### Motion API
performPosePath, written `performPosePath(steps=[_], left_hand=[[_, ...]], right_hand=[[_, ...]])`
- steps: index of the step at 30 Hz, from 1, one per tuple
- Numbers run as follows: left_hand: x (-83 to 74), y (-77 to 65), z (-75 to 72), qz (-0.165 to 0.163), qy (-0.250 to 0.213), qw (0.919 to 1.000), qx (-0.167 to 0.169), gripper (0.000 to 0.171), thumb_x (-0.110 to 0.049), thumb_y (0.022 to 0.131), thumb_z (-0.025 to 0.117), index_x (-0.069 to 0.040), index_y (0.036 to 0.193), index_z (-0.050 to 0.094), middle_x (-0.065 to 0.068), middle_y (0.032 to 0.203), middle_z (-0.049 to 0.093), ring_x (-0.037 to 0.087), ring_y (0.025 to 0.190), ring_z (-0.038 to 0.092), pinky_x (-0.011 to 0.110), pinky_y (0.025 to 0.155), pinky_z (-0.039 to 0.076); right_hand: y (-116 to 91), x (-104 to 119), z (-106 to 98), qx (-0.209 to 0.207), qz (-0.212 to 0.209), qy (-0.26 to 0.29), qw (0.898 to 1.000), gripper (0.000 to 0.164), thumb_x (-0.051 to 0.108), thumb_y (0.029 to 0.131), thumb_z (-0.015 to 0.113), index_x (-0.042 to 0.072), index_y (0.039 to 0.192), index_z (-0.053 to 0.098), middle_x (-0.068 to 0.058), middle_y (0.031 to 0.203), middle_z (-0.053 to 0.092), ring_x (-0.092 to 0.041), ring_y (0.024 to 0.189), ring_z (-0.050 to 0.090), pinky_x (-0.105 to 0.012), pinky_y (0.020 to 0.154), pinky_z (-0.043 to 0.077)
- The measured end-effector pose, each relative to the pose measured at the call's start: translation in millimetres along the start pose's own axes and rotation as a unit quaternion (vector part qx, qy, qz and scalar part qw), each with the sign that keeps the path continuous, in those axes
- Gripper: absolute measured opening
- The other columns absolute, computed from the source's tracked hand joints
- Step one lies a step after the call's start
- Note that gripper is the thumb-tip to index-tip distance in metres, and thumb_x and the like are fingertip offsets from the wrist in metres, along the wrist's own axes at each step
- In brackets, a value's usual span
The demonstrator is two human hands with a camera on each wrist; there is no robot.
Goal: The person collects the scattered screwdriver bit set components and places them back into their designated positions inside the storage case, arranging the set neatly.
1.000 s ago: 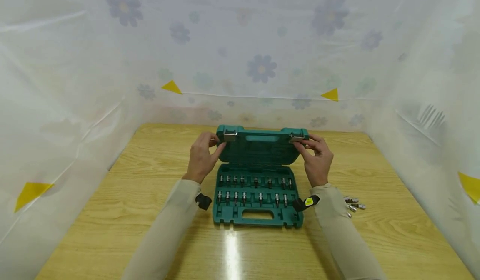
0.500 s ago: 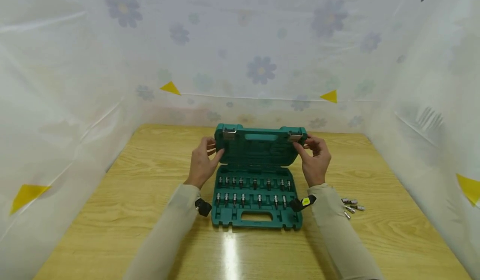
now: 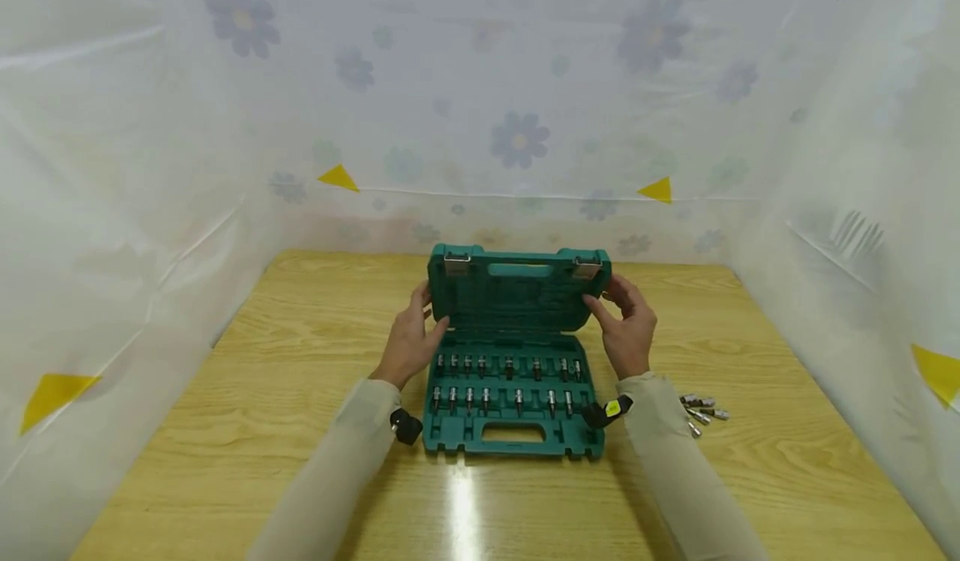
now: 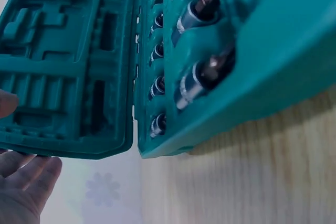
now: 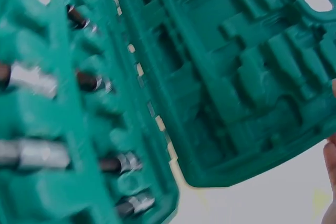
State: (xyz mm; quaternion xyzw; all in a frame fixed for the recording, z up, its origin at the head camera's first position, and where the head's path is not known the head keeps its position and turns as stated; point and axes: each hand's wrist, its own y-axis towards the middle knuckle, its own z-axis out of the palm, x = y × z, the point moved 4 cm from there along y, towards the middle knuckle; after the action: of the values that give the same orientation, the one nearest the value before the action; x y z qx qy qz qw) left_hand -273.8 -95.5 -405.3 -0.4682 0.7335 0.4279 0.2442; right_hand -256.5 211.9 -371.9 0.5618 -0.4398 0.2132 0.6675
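A green plastic socket case (image 3: 513, 436) lies open on the table in the head view, its lid (image 3: 517, 298) raised at the back. My left hand (image 3: 408, 340) holds the lid's left edge, thumb on the inner face and fingers behind. At the right edge, my right hand (image 3: 628, 328) grips the lid the same way. Two rows of bit sockets (image 3: 519, 400) sit in the base's slots. The left wrist view shows bit sockets (image 4: 194, 80) close up, with the lid's moulded inside (image 4: 52, 66) beyond. The right wrist view shows the hinge side and the lid (image 5: 236, 77), with fingers at its edge.
Several loose bit sockets (image 3: 701, 411) lie on the wooden table (image 3: 300, 336), right of the case beside my right sleeve. Whitish flower-patterned sheeting (image 3: 517, 140) rises behind the table and along both sides.
The lid has tilted farther back, showing more of its inside. Both hands have slid lower along its side edges. The base and the loose bit sockets stay where they were.
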Motion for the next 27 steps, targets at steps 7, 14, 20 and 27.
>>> performPosePath(steps=[7,14,20,27], left_hand=[[9.0,-2.3,5.9,-0.044,0.036,0.9951,0.081,0.088,-0.011,0.097,0.058,-0.016,0.156,-0.008,0.017,0.156,0.023,0.036,0.139,0.031,0.051,0.110,0.030],[15.0,-4.0,10.2,-0.091,0.055,0.9826,0.152,0.097,-0.019,0.097,0.059,-0.009,0.150,-0.022,0.020,0.158,0.008,0.037,0.143,0.019,0.052,0.113,0.021],[20.2,-2.6,13.3,-0.115,0.053,0.9763,0.175,0.098,-0.023,0.097,0.059,-0.006,0.149,-0.023,0.020,0.159,0.001,0.036,0.145,0.013,0.051,0.114,0.017],[24.0,1.7,16.0,-0.146,0.045,0.9669,0.204,0.099,-0.026,0.098,0.058,-0.004,0.148,-0.024,0.017,0.159,-0.010,0.034,0.146,0.000,0.052,0.115,0.012]], right_hand=[[-10.4,-10.7,-1.1,0.096,0.031,-0.056,0.993,0.052,-0.002,0.090,0.065,0.000,0.139,0.049,-0.023,0.126,0.060,-0.032,0.117,0.058,-0.028,0.097,0.046],[-11.0,-21.4,2.2,0.184,0.056,-0.081,0.978,0.061,-0.001,0.095,0.057,0.003,0.150,0.031,-0.024,0.143,0.043,-0.042,0.130,0.044,-0.055,0.103,0.036],[-7.7,-23.6,9.4,0.244,0.060,-0.079,0.965,0.066,-0.004,0.098,0.048,0.004,0.154,0.013,-0.026,0.150,0.031,-0.043,0.136,0.034,-0.056,0.107,0.031],[-2.7,-40.8,14.7,0.296,0.062,-0.023,0.953,0.077,-0.012,0.097,0.042,0.013,0.155,-0.003,-0.015,0.159,0.007,-0.038,0.144,0.013,-0.056,0.112,0.018]])
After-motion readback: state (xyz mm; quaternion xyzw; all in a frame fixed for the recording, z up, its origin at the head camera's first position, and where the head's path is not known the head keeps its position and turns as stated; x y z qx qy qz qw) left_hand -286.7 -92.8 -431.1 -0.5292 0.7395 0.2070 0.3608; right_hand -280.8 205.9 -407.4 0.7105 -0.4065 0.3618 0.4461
